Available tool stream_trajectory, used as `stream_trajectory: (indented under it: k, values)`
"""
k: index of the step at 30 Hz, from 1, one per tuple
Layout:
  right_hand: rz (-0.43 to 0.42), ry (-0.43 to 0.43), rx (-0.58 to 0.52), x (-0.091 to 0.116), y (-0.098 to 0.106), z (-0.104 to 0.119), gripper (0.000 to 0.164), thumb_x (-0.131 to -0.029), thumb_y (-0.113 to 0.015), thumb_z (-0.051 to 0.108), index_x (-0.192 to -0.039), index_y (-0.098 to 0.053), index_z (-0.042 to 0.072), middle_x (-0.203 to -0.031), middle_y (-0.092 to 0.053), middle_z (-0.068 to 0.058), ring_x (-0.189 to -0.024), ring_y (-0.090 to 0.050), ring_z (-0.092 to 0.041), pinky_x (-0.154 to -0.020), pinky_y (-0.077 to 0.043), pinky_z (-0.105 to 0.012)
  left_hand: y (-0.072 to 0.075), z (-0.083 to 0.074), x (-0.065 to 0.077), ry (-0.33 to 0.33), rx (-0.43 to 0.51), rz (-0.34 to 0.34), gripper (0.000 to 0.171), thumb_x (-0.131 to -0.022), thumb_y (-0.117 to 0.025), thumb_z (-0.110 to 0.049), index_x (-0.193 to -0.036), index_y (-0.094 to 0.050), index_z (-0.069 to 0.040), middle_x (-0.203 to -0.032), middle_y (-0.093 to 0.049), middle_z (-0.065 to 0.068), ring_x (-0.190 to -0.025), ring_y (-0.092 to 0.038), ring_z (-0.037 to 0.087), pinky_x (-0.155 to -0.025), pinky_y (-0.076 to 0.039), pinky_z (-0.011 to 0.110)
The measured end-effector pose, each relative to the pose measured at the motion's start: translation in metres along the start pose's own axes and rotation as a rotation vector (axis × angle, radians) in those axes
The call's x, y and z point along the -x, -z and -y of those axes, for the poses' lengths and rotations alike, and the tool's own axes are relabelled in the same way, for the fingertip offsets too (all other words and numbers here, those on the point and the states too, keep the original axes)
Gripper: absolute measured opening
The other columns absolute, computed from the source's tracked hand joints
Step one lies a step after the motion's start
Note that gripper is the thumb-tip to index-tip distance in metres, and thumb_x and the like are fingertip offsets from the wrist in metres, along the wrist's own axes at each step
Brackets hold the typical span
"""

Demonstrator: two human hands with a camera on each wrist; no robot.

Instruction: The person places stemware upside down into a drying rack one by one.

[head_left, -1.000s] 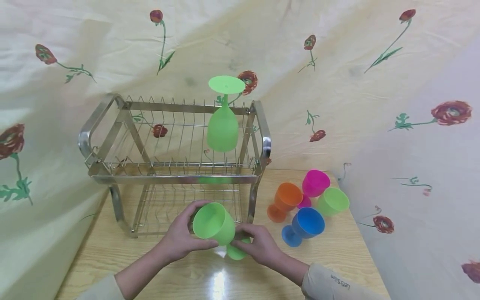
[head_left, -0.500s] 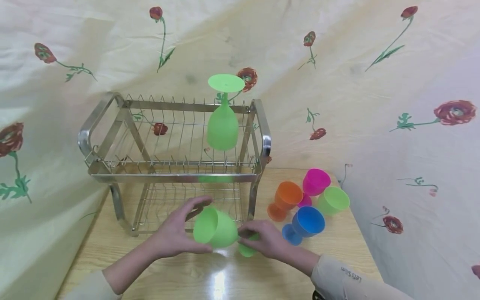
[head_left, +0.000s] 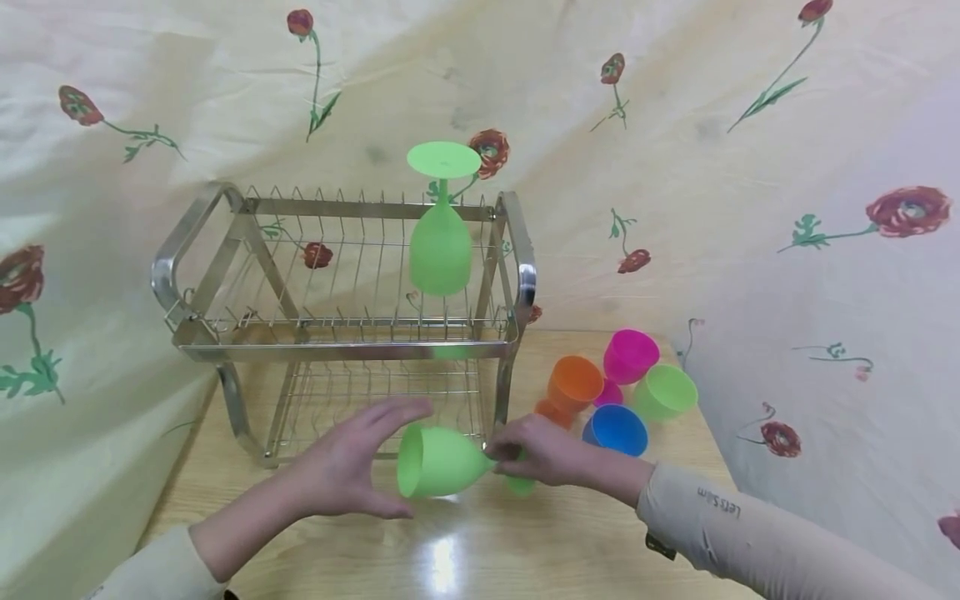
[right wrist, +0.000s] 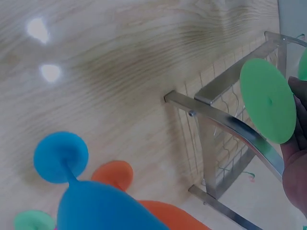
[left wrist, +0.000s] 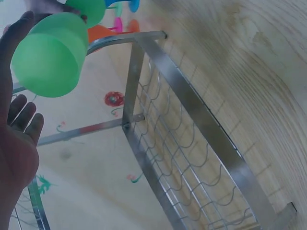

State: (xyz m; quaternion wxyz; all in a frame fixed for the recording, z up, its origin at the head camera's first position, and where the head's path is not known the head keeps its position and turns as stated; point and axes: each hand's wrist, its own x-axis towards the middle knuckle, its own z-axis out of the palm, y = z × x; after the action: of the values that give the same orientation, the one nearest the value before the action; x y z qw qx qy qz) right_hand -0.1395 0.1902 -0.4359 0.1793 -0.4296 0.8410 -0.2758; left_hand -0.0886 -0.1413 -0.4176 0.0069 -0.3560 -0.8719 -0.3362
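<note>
A green plastic goblet (head_left: 442, 462) lies tilted on its side in the air in front of the rack, its mouth facing left. My right hand (head_left: 540, 450) pinches it by the stem; its round foot (right wrist: 268, 100) shows beside that hand in the right wrist view. To the left, my left hand (head_left: 348, 462) is spread with thumb and fingers apart around the mouth. In the left wrist view the bowl (left wrist: 48, 57) is just beyond its fingers. A second green goblet (head_left: 441, 250) stands upside down on the top tier of the metal dish rack (head_left: 345, 352), towards its right end.
At the right of the wooden table (head_left: 480, 550) stand an orange goblet (head_left: 576, 383), a pink goblet (head_left: 632, 357), a lighter green goblet (head_left: 665, 392) and a blue goblet (head_left: 615, 429), grouped closely. Flower-patterned cloth (head_left: 570, 167) hangs behind the rack and along both sides.
The held goblet has turned from mouth-up to sideways and shifted right with my right hand. My left hand has let go of the bowl and opened wider.
</note>
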Motion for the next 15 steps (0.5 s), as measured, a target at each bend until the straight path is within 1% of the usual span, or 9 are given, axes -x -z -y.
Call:
stream_trajectory:
  k: [4, 8, 12, 15]
  values:
    - [0.025, 0.0, 0.016, -0.004, 0.006, 0.001, 0.019, -0.092, -0.084, 0.006, -0.11, -0.081, 0.011, -0.091, -0.075, 0.006, -0.081, -0.063, 0.002, -0.076, -0.06, -0.017, -0.005, 0.003, -0.001, -0.072, -0.051, -0.018, 0.117, -0.056, -0.106, -0.044, -0.155, -0.051, -0.018, -0.158, -0.051, 0.004, -0.142, -0.055, 0.028, -0.108, -0.057, 0.05]
    - [0.04, 0.024, 0.014, -0.007, 0.01, 0.003, 0.018, -0.092, -0.083, 0.005, -0.109, -0.08, 0.01, -0.092, -0.077, 0.003, -0.081, -0.064, 0.001, -0.076, -0.061, -0.017, -0.01, 0.006, -0.002, -0.127, -0.073, -0.048, 0.111, -0.054, -0.107, -0.04, -0.148, -0.056, -0.014, -0.151, -0.056, 0.006, -0.136, -0.059, 0.028, -0.106, -0.058, 0.049]
    - [0.044, 0.048, 0.012, -0.011, 0.013, 0.006, 0.019, -0.091, -0.083, 0.003, -0.109, -0.08, 0.008, -0.093, -0.078, 0.001, -0.082, -0.067, 0.001, -0.076, -0.062, -0.018, -0.014, 0.008, -0.001, -0.154, -0.083, -0.076, 0.101, -0.054, -0.107, -0.034, -0.141, -0.059, -0.014, -0.143, -0.06, 0.005, -0.13, -0.062, 0.027, -0.104, -0.06, 0.047]
    - [0.042, 0.063, 0.018, -0.013, 0.015, 0.009, 0.018, -0.091, -0.083, 0.002, -0.108, -0.08, 0.007, -0.093, -0.079, 0.001, -0.082, -0.068, 0.001, -0.075, -0.062, -0.018, -0.016, 0.009, 0.0, -0.155, -0.091, -0.1, 0.098, -0.055, -0.107, -0.032, -0.139, -0.061, -0.014, -0.141, -0.061, 0.005, -0.128, -0.063, 0.027, -0.103, -0.06, 0.048]
